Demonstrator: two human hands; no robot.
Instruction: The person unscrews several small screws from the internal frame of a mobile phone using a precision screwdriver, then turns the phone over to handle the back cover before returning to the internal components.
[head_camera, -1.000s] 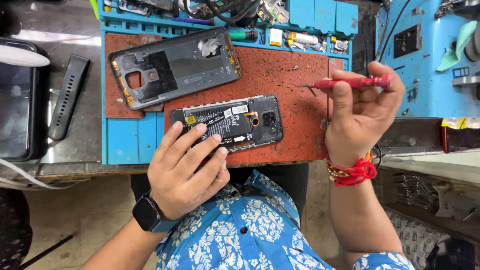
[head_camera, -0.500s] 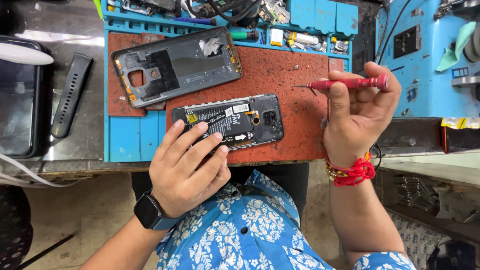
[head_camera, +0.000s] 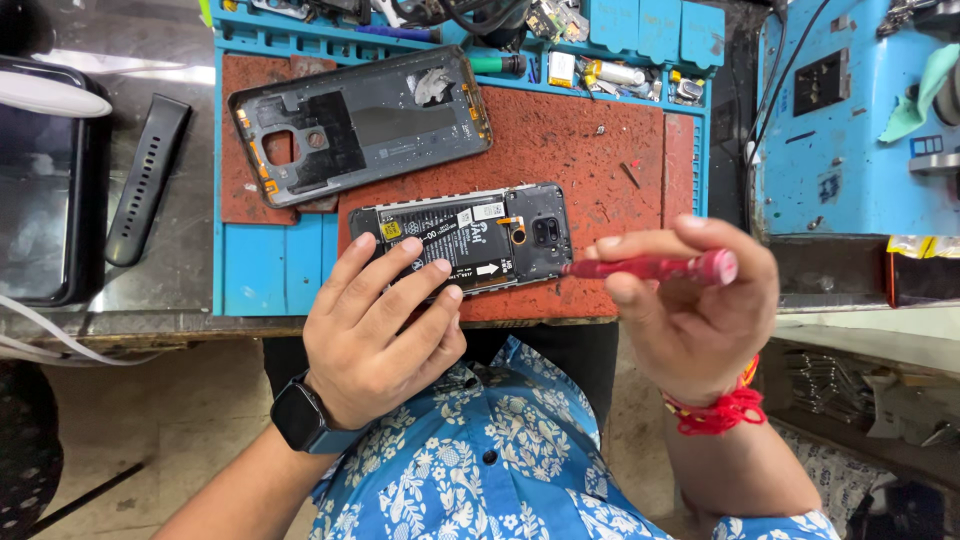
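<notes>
An opened phone (head_camera: 470, 240) lies face down on the red-brown work mat (head_camera: 580, 150), its battery and camera module exposed. My left hand (head_camera: 385, 325) rests flat on the phone's near edge and holds it still, a dark smartwatch on its wrist. My right hand (head_camera: 690, 310) grips a thin red screwdriver (head_camera: 650, 267) held level, its tip at the phone's right end beside the camera module. A red thread band circles that wrist. The phone's removed dark back cover (head_camera: 360, 125) lies inside-up on the mat behind the phone.
A blue tool organiser (head_camera: 640, 25) with small parts lines the mat's far edge. A black watch strap (head_camera: 145, 180) and a dark box with a white lid (head_camera: 45, 180) sit left. A blue bench unit (head_camera: 850, 130) stands right. The table edge runs just below the phone.
My right hand has come down and leftward, bringing the screwdriver tip from above the mat to the phone's right end. My left hand stays on the phone.
</notes>
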